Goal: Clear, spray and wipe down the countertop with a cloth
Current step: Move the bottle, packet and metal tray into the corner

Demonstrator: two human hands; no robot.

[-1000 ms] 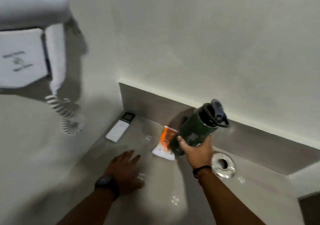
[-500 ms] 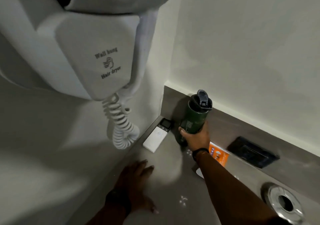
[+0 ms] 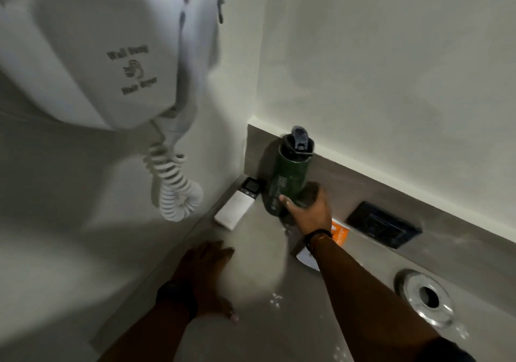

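A dark green bottle point(image 3: 290, 174) with a grey flip cap stands in the back left corner of the grey countertop point(image 3: 251, 333). My right hand point(image 3: 308, 211) grips its lower part, fingers curled round it. My left hand point(image 3: 208, 272) rests flat on the counter near the left wall, fingers spread. A white remote control point(image 3: 237, 208) lies just left of the bottle. An orange and white packet point(image 3: 339, 234) lies behind my right wrist, partly hidden by my arm. No cloth or spray is in view.
A white wall-hung hair dryer point(image 3: 106, 63) with a coiled cord point(image 3: 174, 191) hangs over the left side. A black socket plate point(image 3: 384, 227) sits in the backsplash. A round metal-rimmed hole point(image 3: 425, 301) is set in the counter at right.
My right hand carried the green bottle from a tilted hold above the packet leftward and stood it upright in the back corner beside the remote. The view swung left. My left hand stayed on the counter.
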